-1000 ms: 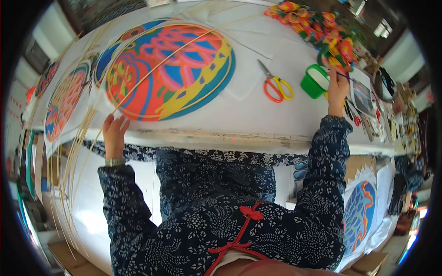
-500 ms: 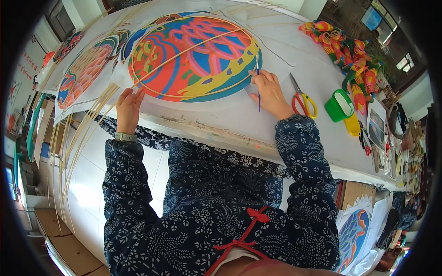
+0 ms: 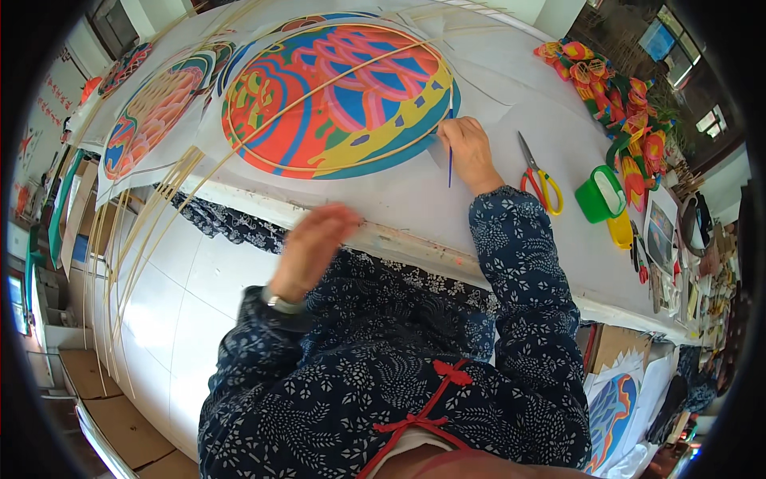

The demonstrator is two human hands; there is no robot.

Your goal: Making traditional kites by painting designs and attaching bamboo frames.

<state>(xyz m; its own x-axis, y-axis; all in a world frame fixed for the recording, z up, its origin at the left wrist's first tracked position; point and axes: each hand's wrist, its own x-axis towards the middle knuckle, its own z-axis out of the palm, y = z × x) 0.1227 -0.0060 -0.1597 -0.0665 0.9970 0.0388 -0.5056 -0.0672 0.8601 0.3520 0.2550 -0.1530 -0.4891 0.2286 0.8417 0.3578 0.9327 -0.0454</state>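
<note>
My right hand (image 3: pixel 469 154) pinches a thin paintbrush (image 3: pixel 450 169) with a blue handle. The brush stands nearly upright at the right edge of a large painted oval sheet (image 3: pixel 271 152), patterned in red, blue, pink and yellow. A thin bamboo hoop (image 3: pixel 335 168) lies around the painting just inside its rim. One long bamboo strip (image 3: pixel 307 96) crosses it diagonally and runs out past its lower left. My left hand (image 3: pixel 313 246), smeared by motion, hangs in front of the table's near edge, apart from the painting; its fingers are too blurred to read.
Right of my right hand lie scissors (image 3: pixel 542 180) with red and yellow handles and a green tub (image 3: pixel 594 199) of white stuff. Several bamboo strips (image 3: pixel 171 188) jut over the table's left edge. A second painted sheet (image 3: pixel 159 116) lies left, colourful ornaments (image 3: pixel 618 104) far right.
My left hand has left the bamboo strip at the painting's lower left and swung right and toward my body. My right hand keeps the brush, shifted only slightly.
</note>
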